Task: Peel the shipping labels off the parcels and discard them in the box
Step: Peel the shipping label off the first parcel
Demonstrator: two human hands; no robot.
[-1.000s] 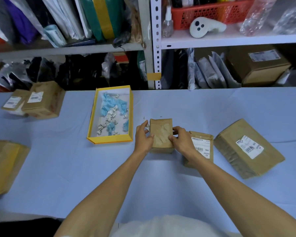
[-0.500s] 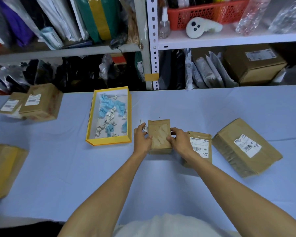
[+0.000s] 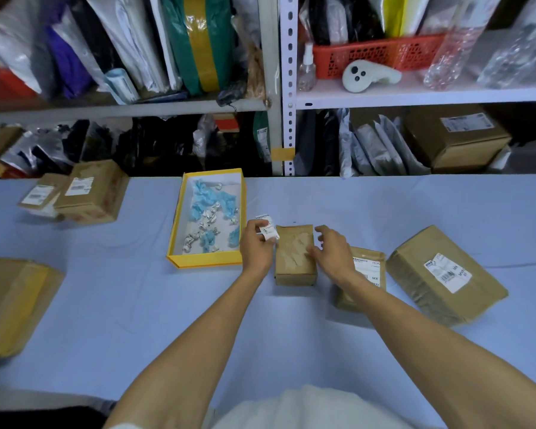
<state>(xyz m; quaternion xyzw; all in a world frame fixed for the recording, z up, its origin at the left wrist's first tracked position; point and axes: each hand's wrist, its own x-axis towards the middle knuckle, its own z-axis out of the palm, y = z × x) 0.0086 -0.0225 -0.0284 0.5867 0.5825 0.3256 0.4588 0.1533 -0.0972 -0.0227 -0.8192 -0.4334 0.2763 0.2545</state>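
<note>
Left hand (image 3: 256,247) pinches 1 peeled label (image 3: 267,227) beside the yellow box (image 3: 176,239); right hand (image 3: 331,252) rests open-fingered on the bare parcel (image 3: 294,258).

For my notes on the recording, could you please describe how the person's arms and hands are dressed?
Both forearms are bare, with no sleeves in view. The left hand and the right hand wear no gloves, and I see no watch, ring or bracelet. A white garment covers the torso at the bottom edge.
</note>
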